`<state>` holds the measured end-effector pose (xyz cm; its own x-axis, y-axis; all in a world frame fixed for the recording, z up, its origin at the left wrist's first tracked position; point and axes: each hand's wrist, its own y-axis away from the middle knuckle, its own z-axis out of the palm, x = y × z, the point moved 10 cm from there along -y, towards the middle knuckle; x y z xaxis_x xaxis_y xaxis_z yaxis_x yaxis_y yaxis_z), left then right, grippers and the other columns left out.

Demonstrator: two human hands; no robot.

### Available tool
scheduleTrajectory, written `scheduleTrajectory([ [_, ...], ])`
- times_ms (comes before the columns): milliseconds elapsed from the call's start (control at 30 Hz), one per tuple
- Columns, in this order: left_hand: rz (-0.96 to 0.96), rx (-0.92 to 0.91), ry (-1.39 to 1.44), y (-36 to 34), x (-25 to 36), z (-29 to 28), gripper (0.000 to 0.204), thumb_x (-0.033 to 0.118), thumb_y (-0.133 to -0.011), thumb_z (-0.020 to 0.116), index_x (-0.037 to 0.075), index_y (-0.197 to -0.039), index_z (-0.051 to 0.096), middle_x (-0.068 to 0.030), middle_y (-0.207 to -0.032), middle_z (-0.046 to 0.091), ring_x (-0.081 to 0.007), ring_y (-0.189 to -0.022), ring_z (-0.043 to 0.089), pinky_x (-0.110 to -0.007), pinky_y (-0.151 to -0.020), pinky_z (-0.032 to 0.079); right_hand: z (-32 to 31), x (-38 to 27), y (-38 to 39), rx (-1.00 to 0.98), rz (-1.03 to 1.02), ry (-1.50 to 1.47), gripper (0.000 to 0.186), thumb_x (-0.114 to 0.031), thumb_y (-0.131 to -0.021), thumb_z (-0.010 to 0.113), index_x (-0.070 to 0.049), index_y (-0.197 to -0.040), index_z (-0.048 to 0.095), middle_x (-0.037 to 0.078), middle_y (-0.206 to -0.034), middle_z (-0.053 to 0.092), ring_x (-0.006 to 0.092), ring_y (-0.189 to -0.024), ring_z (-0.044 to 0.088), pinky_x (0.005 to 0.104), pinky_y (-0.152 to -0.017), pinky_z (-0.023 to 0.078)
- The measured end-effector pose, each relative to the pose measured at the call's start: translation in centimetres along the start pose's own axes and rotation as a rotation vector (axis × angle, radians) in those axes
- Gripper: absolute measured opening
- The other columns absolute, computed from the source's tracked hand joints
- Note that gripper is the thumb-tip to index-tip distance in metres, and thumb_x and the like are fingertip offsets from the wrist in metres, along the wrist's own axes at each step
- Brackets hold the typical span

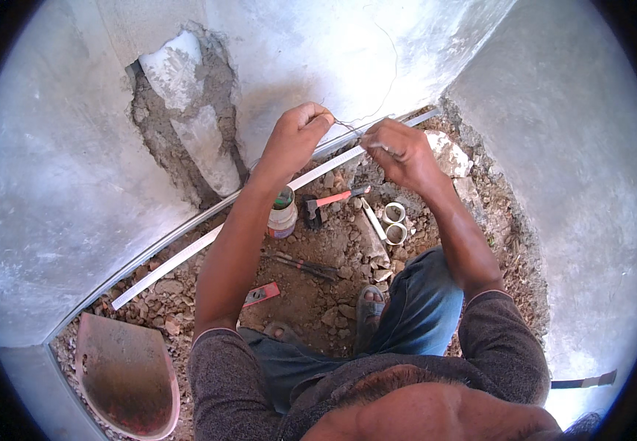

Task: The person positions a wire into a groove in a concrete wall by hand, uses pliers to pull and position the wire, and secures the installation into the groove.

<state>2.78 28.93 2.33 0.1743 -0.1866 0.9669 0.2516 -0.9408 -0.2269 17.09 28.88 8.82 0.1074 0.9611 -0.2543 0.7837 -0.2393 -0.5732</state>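
- Back wall (68, 169): grey plaster, smooth, mottled with paler patches.
- Ragged hollow (149, 136) broken into it, rough edges, pale pipe-like pieces (204, 151) set inside.
- Right wall (591, 176): plain grey, meets back wall in a corner, upper right.
- Floor (311, 300): brown earth, loose stones and rubble, large pale chunk (447, 154) near that corner.
- Light: strong glare on back wall, upper centre; right wall duller.
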Motion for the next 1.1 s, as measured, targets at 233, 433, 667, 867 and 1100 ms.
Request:
scheduleTrajectory([
  [233, 0.127, -0.169, -0.101, 0.2, 0.6, 2.0, 0.023, 0.02, -0.088, 0.055, -0.001, -0.095, 0.062, -0.0034, -0.074, 0.059, -0.0104, -0.069, 0.052, -0.027, -0.063, 0.042, -2.5, 2.5, 0.0, 0.2, 0.161, 0.115, 0.013, 0.003, -0.076, 0.065, -0.005, -0.085, 0.061, 0.009, -0.084, 0.063, 0.0237, -0.078, 0.063, 0.0352, -0.064, 0.05],
  [433, 0.019, -0.284, 0.031, 0.6, 0.9, 2.9, 0.023, 0.019, -0.089, 0.055, -0.001, -0.094, 0.062, -0.0027, -0.075, 0.059, -0.0085, -0.068, 0.052, -0.026, -0.063, 0.042, -3.4, -0.9, -0.3, 0.274, -0.163, 0.381, 0.012, -0.009, -0.083, 0.062, -0.006, -0.094, 0.057, 0.007, -0.098, 0.065, 0.0279, -0.097, 0.06, 0.0386, -0.083, 0.046],
  [667, 0.055, -0.091, 0.155, 0.0, 0.7, 1.1, 0.018, 0.016, -0.089, 0.056, -0.001, -0.093, 0.061, 0.0, -0.074, 0.057, -0.0073, -0.068, 0.05, -0.024, -0.061, 0.041, 1.1, 7.1, 2.0, 0.045, 0.572, -0.179, 0.028, -0.03, -0.092, 0.056, -0.005, -0.103, 0.053, 0.01, -0.083, 0.065, 0.0205, -0.079, 0.063, 0.0349, -0.07, 0.049],
  [867, 0.31, 0.275, -0.033, 0.7, 1.7, -0.5, 0.012, 0.013, -0.088, 0.057, 0.001, -0.088, 0.057, -0.0029, -0.062, 0.054, -0.0105, -0.056, 0.049, -0.028, -0.053, 0.04, 4.4, 2.8, 1.1, -0.005, 0.523, -0.79, 0.02, -0.021, -0.092, 0.058, -0.004, -0.081, 0.057, -0.003, -0.06, 0.048, 0.0052, -0.05, 0.038, 0.0234, -0.046, 0.033],
  [1100, 0.578, 0.383, -0.304, 1.9, 5.7, -0.1, 0.008, 0.01, -0.087, 0.056, 0.005, -0.09, 0.051, -0.0118, -0.063, 0.058, -0.0287, -0.054, 0.057, -0.038, -0.051, 0.043, 2.3, 3.9, 1.1, 0.065, 0.483, -1.101, 0.017, -0.02, -0.092, 0.057, -0.004, -0.086, 0.059, -0.001, -0.059, 0.051, 0.0051, -0.049, 0.042, 0.0215, -0.044, 0.032],
])
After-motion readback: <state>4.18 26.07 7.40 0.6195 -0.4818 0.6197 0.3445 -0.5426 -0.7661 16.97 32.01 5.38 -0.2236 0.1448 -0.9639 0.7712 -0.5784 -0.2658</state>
